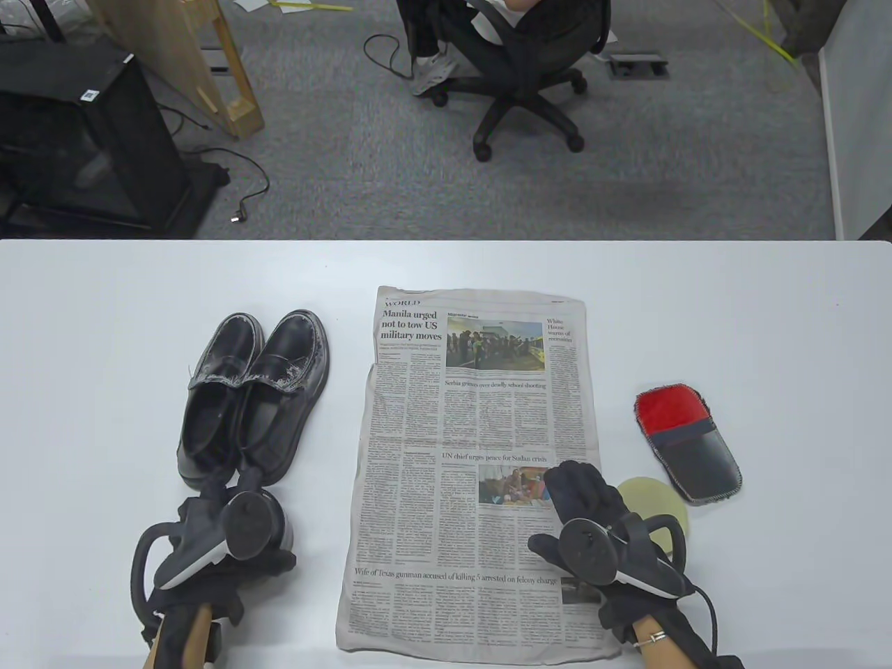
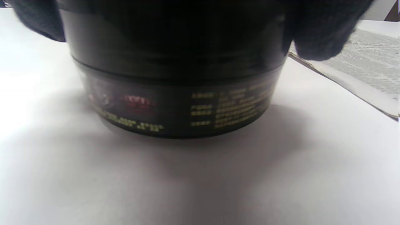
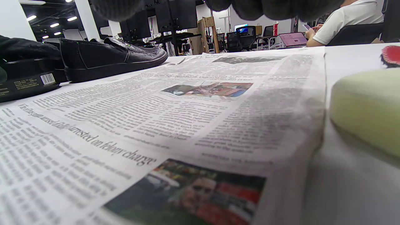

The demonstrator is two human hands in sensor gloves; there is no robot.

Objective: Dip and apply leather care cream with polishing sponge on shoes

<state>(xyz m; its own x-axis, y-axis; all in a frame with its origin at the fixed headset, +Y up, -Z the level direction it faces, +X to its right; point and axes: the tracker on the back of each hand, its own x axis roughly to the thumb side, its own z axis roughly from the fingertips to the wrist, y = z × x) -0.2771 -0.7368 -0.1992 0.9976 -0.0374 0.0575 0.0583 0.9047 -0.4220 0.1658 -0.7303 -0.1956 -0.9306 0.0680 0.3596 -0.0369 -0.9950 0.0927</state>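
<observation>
A pair of black loafers [image 1: 251, 390] stands at the table's left; it also shows in the right wrist view [image 3: 109, 56]. My left hand [image 1: 237, 502] grips a black cream jar [image 2: 175, 93] from above, just in front of the shoes. The jar stands on the table with its lid on, and my fingers [image 2: 318, 37] wrap its top. My right hand [image 1: 578, 488] rests flat and empty on the right edge of the newspaper [image 1: 432, 432]. The round pale yellow sponge [image 1: 655, 498] lies right beside it, also seen in the right wrist view [image 3: 368, 109].
A red and black polishing mitt [image 1: 690, 439] lies to the right of the newspaper. The table's far edge [image 1: 446, 242] borders an office floor with a chair. The jar [image 3: 25, 82] sits close to the heel of the nearer shoe.
</observation>
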